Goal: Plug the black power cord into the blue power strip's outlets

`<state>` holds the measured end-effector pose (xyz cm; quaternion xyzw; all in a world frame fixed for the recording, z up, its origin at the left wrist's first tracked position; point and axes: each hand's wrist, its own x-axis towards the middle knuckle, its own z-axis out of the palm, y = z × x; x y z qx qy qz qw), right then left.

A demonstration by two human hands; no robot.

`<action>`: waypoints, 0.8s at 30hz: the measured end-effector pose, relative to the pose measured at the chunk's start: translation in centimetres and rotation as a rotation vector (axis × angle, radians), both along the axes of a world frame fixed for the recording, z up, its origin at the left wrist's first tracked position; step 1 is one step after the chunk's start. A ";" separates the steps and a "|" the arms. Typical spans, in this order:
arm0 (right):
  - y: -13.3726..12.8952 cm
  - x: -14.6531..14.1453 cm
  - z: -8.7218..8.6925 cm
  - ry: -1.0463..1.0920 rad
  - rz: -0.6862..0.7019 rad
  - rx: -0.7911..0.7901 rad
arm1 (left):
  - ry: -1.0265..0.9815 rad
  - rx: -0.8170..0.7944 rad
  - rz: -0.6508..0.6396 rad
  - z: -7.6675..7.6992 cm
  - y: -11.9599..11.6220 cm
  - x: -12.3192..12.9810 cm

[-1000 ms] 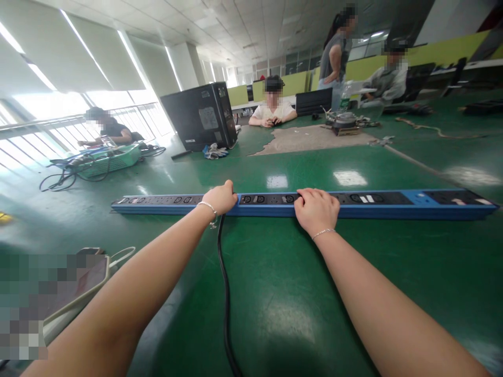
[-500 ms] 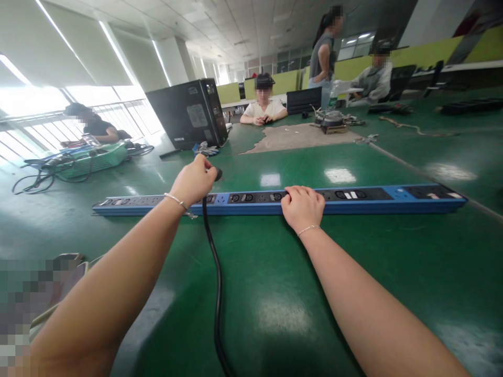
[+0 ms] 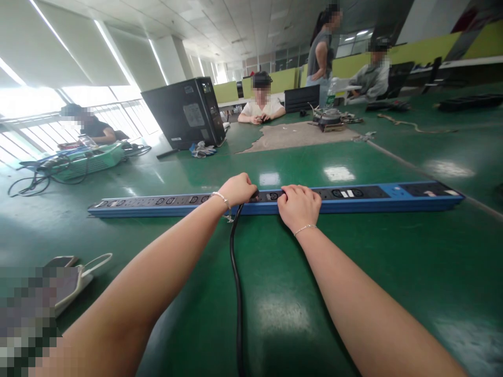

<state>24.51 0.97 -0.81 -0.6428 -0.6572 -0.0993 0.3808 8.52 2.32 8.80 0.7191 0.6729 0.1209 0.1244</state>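
A glossy green tabletop (image 3: 275,272) carried a long, blue-sided power strip with black socket panels (image 3: 353,206), lying crosswise before the wearer, apparently so that its sockets faced up within reach. A black, box-shaped computer case (image 3: 176,115) stood at far left, beyond the strip. A thick, round black cable (image 3: 234,256) ran from the near edge up to the strip's middle. The right hand (image 3: 299,207) clasped the strip with bent fingers close together, presumably to brace it against shifting. The left hand (image 3: 236,189), just left of it, had its fingers curled and pinched the cable's black plug (image 3: 255,195) at the strip's top, likely for control; its seating could not be determined.
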 end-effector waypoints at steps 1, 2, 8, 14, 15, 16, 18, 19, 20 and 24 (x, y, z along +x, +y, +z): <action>0.0 0.0 0.0 0.000 0.000 0.001 | -0.012 -0.017 -0.003 -0.1 0.2 0.1; 0.0 0.0 0.0 0.001 0.000 0.004 | -0.023 -0.033 -0.005 -0.1 0.4 0.3; 0.1 0.0 -0.2 0.003 -0.004 0.017 | 0.024 -0.050 -0.018 0.3 1.1 1.3; 0.1 0.0 -0.2 0.000 -0.002 0.025 | 0.163 -0.058 -0.052 0.9 1.3 2.0; 0.1 0.0 -0.2 0.002 -0.001 0.026 | 0.187 -0.055 -0.057 1.0 1.3 2.1; 0.1 0.0 -0.2 0.005 0.000 0.027 | 0.208 -0.048 -0.061 1.0 1.3 2.2; 0.1 0.0 -0.3 0.010 0.003 0.031 | 0.241 -0.031 -0.057 0.9 1.3 2.4; 0.1 0.0 -0.3 0.012 0.004 0.034 | 0.251 -0.025 -0.053 0.8 1.3 2.6; 0.1 0.0 -0.3 0.012 0.005 0.037 | 0.256 -0.024 -0.047 0.8 1.3 2.7; 0.1 0.0 -0.3 0.018 0.004 0.032 | 0.242 -0.033 -0.031 0.5 1.3 2.8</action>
